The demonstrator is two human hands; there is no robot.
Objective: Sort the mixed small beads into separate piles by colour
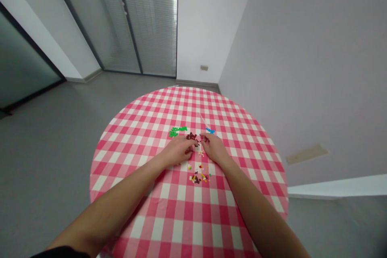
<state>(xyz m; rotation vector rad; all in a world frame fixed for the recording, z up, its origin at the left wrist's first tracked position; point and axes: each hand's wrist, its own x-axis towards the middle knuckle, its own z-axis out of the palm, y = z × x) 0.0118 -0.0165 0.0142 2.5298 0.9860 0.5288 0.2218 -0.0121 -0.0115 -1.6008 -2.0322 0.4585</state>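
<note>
Small dark brown pieces (191, 136) lie in a loose pile on the checked tablecloth, between my two hands. My left hand (177, 151) rests at the near left of this pile, its index finger stretched over the closest pieces and its thumb apart below. From the other side, my right hand (214, 146) faces it with bent fingers drawn toward the thumb; whatever is at the fingertips is too small to make out. Just beyond the left hand is a heap of green pieces (173, 132). Blue pieces (210, 130) lie just past the right hand.
Nearer to me, a scattered mix of brown, yellow, red and white pieces (196, 178) lies on the cloth. Pale pieces (201, 153) sit between the wrists. The round table (163, 225) has a red-and-white checked cover. A wall (317, 68) rises on the right; glass partitions (145, 20) stand behind.
</note>
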